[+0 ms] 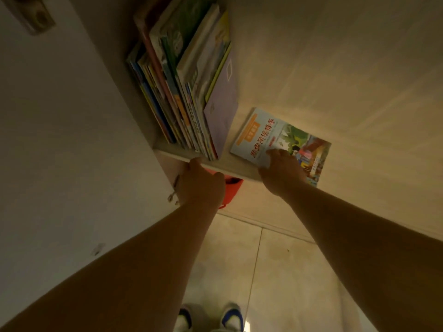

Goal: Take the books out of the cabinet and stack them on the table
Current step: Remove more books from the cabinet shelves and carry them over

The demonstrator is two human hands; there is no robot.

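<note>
A row of thin colourful books point(182, 92) stands upright on the cabinet shelf point(215, 165), leaning against the left wall. To their right a light-blue picture book point(261, 137) lies flat, overhanging the shelf's front edge. My right hand point(281, 172) grips the near edge of that flat book, thumb on its cover. My left hand point(201, 185) rests at the shelf's front edge just below the standing books, fingers curled around the board, holding no book.
A white cabinet side panel point(60, 140) with a metal hinge point(173, 192) fills the left. Something red point(227, 190) sits under the shelf. Below are a pale tiled floor point(275, 271) and my shoes point(231, 317). The cabinet's back wall point(347, 68) is pale.
</note>
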